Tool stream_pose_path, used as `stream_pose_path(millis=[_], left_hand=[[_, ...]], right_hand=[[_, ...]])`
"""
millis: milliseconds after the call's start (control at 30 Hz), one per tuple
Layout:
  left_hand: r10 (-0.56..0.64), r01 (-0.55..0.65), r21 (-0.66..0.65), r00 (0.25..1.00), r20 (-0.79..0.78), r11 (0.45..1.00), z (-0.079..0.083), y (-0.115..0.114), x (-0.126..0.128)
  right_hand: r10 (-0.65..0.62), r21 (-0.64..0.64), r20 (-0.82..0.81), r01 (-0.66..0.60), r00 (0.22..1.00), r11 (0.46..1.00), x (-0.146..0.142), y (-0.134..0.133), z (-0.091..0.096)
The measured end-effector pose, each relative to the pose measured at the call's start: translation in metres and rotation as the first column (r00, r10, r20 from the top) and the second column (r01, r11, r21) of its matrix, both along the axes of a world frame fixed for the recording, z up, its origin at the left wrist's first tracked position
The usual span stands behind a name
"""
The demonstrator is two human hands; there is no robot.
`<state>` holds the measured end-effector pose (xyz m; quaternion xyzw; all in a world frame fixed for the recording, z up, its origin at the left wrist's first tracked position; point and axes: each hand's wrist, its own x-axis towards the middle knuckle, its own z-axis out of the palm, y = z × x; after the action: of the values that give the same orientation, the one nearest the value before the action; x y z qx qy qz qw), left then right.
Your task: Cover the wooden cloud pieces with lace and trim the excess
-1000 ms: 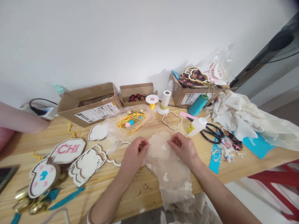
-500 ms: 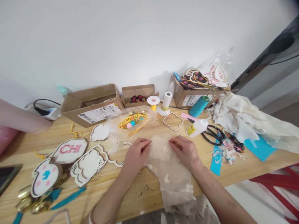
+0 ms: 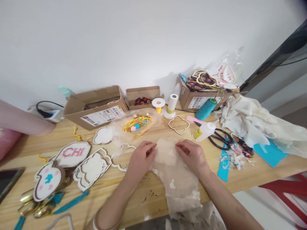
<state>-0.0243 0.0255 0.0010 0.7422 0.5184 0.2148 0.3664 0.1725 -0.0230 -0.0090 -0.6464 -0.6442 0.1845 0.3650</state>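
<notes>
A phone (image 3: 9, 182) lies at the far left, with bells (image 3: 31, 199) near it. Next come the flower plaque (image 3: 48, 180), the CHI plaque (image 3: 74, 154) and a cutout (image 3: 92, 167), with a box (image 3: 103, 113) behind them against the wall. A bag (image 3: 115, 134) holding yellow cord (image 3: 136, 123) lies beyond the left hand (image 3: 141, 159).

The left hand's thumb and forefinger are together, pinched on the left edge of the cloth (image 3: 176, 185) near its top. The other fingers curl in behind, toward the palm. The cloth, sheer beige with white flowers, lies between the two hands: its top end reaches slightly past the fingertips, a small paler layer shows in the stretch between them, and the rest runs back toward the person between the forearms and over the table's (image 3: 153, 204) near edge. The right hand (image 3: 192, 156) has its thumb and forefinger together on the opposite edge, about level with the left pinch.

Beyond the right hand lies a frame (image 3: 169, 125). A bottle (image 3: 205, 131) lies tilted to its right, beside scissors (image 3: 222, 143), then scraps (image 3: 237, 156) and a blue sheet (image 3: 271, 153).
</notes>
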Motion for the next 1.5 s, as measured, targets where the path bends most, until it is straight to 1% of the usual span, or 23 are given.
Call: stream_pose_path(millis=[233,433,833,1033,1233,1400,1500], left_hand=[[-0.002,0.003,0.02,1.0,-0.027,1.0,0.0005,0.0004,0.0023],[-0.012,0.014,0.036,0.998,-0.061,0.999,0.001,-0.0002,0.0036],[-0.027,0.043,0.146,0.993,-0.112,0.988,-0.0012,-0.0051,0.0048],[-0.004,0.011,0.091,0.997,-0.082,0.996,0.0025,-0.0056,0.005],[-0.004,0.01,0.09,0.998,-0.066,0.996,0.0011,-0.005,0.0039],[-0.011,0.022,0.107,0.995,-0.102,0.994,0.0028,-0.0059,0.0044],[-0.006,0.03,0.14,0.987,-0.162,0.99,0.0073,-0.008,0.004]], right_hand=[[-0.009,0.002,0.012,0.009,1.0,1.0,0.0004,0.0006,-0.001],[-0.011,0.036,0.022,0.01,1.0,0.999,0.0003,0.0018,-0.0022],[-0.025,0.042,0.059,0.022,0.998,0.999,0.0004,0.004,0.0004],[-0.034,0.037,0.046,0.032,0.998,0.999,0.0013,0.005,-0.0008],[-0.035,0.039,0.05,0.033,0.998,0.999,0.0012,0.0059,-0.0008],[-0.033,0.039,0.046,0.031,0.998,0.999,0.0009,0.0044,-0.0011],[-0.034,0.043,0.052,0.032,0.998,0.999,0.0007,0.0047,-0.0002]])
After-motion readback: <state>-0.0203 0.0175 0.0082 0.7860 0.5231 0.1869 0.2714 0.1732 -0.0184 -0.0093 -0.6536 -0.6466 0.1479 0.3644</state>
